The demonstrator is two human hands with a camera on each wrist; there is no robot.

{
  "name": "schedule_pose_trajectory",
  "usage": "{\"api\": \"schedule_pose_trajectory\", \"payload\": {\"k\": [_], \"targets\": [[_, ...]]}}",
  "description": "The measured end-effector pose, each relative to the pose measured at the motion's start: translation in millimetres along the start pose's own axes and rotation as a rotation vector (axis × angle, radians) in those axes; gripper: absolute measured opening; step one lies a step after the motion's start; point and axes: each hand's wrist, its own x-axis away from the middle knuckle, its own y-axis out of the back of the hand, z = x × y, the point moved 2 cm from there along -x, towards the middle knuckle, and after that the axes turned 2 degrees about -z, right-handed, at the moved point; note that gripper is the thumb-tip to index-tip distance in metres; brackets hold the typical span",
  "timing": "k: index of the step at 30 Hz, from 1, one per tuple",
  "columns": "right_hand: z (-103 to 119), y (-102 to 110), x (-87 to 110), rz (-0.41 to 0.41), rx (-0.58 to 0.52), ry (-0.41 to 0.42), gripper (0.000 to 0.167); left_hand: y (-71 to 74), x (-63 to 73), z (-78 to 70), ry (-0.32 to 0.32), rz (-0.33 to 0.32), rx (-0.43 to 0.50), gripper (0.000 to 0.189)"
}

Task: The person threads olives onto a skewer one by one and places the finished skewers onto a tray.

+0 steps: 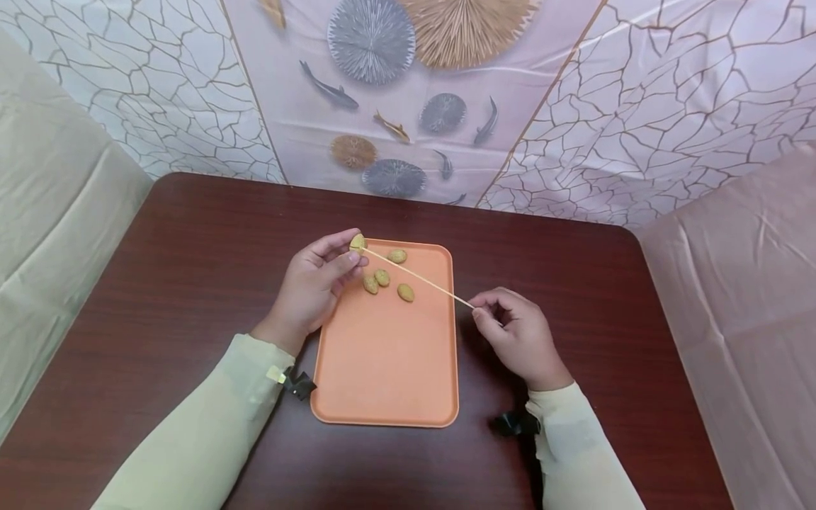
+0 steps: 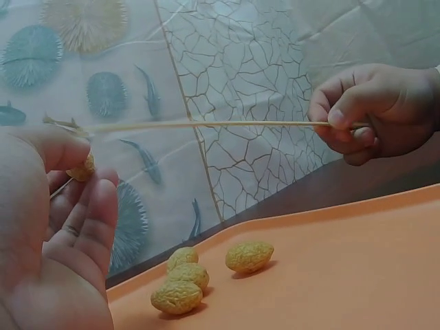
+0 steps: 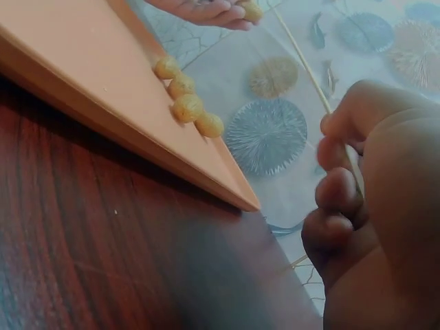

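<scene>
My left hand [image 1: 312, 283] pinches a wrinkled, yellowish oval fruit [image 1: 358, 242] between thumb and fingers, over the far left corner of the orange tray [image 1: 389, 361]. A thin, pale wooden skewer [image 1: 421, 277] runs from that fruit down to my right hand [image 1: 519, 338]. The right thumb and fingers grip the skewer near its lower end, just right of the tray. At the left hand, the skewer's far end overlaps the fruit; in the left wrist view a small brownish forked piece [image 2: 62, 123] shows there. I cannot tell whether the skewer pierces the fruit.
Several similar fruits [image 1: 405, 292] lie in the far half of the tray, two of them close together. The tray has a low raised rim and rests on a dark red-brown wooden table [image 1: 574, 283]. Patterned cloth [image 1: 395, 127] hangs behind the table's far edge.
</scene>
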Motion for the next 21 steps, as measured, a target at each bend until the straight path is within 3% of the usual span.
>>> {"api": "schedule_pose_trajectory", "payload": {"k": [10, 21], "targets": [[-1.2, 0.4, 1.9, -0.092, -0.051, -0.022, 0.012, 3.7, -2.0, 3.9, 0.014, -0.009, -0.022, 0.051], [2.0, 0.7, 2.3, -0.115, -0.06, -0.014, 0.014, 6.5, -1.8, 6.1, -0.017, 0.004, -0.053, 0.051]]}}
